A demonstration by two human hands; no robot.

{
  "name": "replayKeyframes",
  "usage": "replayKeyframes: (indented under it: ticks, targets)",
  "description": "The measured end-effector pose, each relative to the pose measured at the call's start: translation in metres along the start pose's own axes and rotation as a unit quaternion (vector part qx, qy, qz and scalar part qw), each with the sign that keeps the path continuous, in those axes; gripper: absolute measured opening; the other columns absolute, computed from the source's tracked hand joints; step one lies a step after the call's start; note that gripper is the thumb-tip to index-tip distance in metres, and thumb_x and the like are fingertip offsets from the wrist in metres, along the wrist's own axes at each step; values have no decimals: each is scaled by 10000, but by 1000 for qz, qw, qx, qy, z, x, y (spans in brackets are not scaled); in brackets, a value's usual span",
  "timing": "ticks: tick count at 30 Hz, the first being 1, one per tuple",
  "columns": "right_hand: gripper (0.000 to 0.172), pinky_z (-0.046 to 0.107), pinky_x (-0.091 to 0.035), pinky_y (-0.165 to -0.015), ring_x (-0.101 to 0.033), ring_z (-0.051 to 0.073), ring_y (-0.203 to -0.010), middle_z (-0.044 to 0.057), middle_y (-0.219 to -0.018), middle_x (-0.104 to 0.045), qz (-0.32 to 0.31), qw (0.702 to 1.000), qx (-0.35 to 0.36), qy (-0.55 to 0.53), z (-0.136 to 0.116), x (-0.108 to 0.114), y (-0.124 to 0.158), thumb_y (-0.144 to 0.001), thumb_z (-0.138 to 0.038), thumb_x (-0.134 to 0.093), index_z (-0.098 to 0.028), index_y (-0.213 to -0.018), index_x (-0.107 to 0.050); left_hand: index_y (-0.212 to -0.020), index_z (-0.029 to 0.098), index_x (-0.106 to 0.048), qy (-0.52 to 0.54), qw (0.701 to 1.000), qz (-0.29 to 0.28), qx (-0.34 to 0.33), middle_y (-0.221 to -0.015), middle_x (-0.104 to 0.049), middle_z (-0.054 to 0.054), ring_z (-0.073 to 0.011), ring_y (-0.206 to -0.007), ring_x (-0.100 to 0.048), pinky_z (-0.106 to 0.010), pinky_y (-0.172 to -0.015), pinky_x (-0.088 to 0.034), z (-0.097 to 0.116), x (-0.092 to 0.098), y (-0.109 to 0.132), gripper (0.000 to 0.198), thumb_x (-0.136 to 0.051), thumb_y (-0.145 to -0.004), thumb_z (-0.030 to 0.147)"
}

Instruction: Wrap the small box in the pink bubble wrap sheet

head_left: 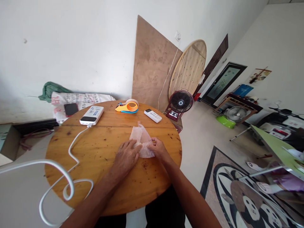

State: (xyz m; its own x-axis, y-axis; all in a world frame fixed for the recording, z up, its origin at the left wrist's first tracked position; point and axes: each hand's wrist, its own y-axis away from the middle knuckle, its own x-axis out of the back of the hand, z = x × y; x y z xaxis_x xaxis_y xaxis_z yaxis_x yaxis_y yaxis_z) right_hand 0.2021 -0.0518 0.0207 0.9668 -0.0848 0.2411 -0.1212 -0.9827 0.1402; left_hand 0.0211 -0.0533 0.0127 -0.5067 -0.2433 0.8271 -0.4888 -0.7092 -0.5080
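1. Far left: green bag (53,90) is seen behind the table (99,148), against the wall; contents hidden.
2. Sack (89,97), white, is laid beside it. Red and dark characters are printed on it, too blurred to be read safely. Contents hidden. Dark slab (71,109) is rested on the sack.
3. Power bank (92,114) is set at the table's left rear. White case, dark panel at the near end; label print too small to be read. White cable (71,152) is plugged into the near end and looped off the left edge.
4. Left hand (126,153): palm down, fingers stretched and held loosely together, not curled. Fingertips and thumb are pressed on the left part of the wrap.
5. Tape dispenser (129,106), orange and blue, is placed at the rear, behind the wrap. Tape roll is mounted in it.
6. Wrap (144,136), translucent, is spread between the hands on the table, right of centre. Whether anything is enclosed cannot be told.
7. White unit (153,116), with dark panel, is set behind and right of the wrap. Marks unreadable.
8. Right hand (158,148): wrap's right edge is pinched between thumb and forefinger; other fingers are curled.
9. Fan (180,102) is stood beyond the table's right edge.
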Motion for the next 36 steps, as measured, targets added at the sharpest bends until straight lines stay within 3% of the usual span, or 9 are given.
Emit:
replayKeyframes:
  ticks: [3,8,14,18,21,27,33,36]
  targets:
    - [386,239,-451,-488,-540,116,-501,-21,-682,-629,-17,995,-10,-102,-8,-9,1,-604,-289,-623,-174,-959,-521,-1071,255,-633,-4,1000,1,-3,-1164,-595,-101,-273,-1083,-544,-447,-896,-445,-1,0,0,389,-489,-756,77]
    - [422,220,-431,-381,-503,100,-450,-36,-652,-598,-40,992,-15,-119,-23,-23,2,-615,-341,-651,-183,-974,-498,-1064,247,-623,14,1000,11,-12,-1168,-596,-103,-283,-1108,-529,-452,-905,-433,-2,-3,0,359,-480,-771,96]
    - [471,223,-447,-366,-491,90,-402,-68,-591,-539,-42,996,-20,-77,-31,-27,-7,-675,-320,-644,-177,-1079,-448,-1131,161,-531,62,997,30,40,-1109,-634,-116,-253,-1030,-576,-399,-881,-442,-1,-5,-1,337,-457,-803,133]
    - [489,243,-464,-362,-500,101,-390,-77,-586,-513,-48,998,-12,-36,-35,-31,-10,-713,-254,-602,-165,-1158,-419,-1304,130,-368,85,992,49,73,-1118,-640,-119,-248,-987,-599,-389,-863,-450,-1,-6,0,513,-476,-803,160]
    - [540,258,-474,-377,-524,116,-404,-62,-612,-525,-58,998,-4,27,-40,-33,-12,-741,-230,-568,-161,-1245,-388,-1384,158,-253,89,992,58,69,-1150,-634,-105,-241,-1020,-593,-385,-885,-442,-1,-8,1,623,-477,-803,152]
    - [572,257,-477,-444,-564,142,-452,-5,-652,-607,-64,977,29,203,-50,-36,-16,-736,-203,-576,-155,-1284,-418,-1420,149,-188,85,993,53,64,-1126,-640,-124,-239,-1043,-591,-382,-902,-428,0,-7,0,677,-466,-803,136]
    - [389,230,-462,-397,-553,128,-423,-26,-584,-573,-130,980,5,148,-62,-34,-11,-734,-147,-491,-152,-1122,-491,-1435,141,-153,107,990,53,71,-1056,-654,-114,-238,-952,-610,-383,-853,-449,1,-3,1,720,-457,-783,129]
    - [396,234,-480,-430,-556,123,-460,-32,-596,-571,-165,978,11,130,-63,-30,-7,-716,-120,-466,-146,-1111,-486,-1439,149,-150,128,988,57,69,-1061,-647,-109,-240,-961,-605,-387,-858,-451,2,-2,2,745,-466,-765,135]
